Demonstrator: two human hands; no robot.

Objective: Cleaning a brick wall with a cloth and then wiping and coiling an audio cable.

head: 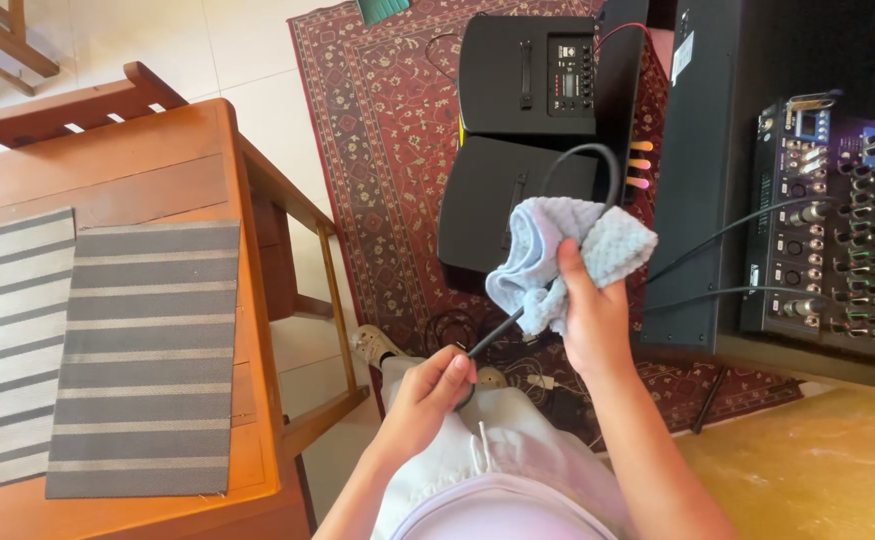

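Wiping a black cable (502,325) with a cloth, mid-frame.
Right hand (589,315) grips the pale blue cloth (567,250) around the cable; left hand (427,395) pinches its lower end, so a steady pull through the cloth seems due.

A wooden tabletop (157,150) stands at the left, with two grey striped placemats (147,355) lying side by side on it. Beside it a patterned red rug (377,120) covers the floor and carries two black speaker boxes (517,140) — one just behind the other. At the right sits an audio mixer (837,230) with cables plugged in.
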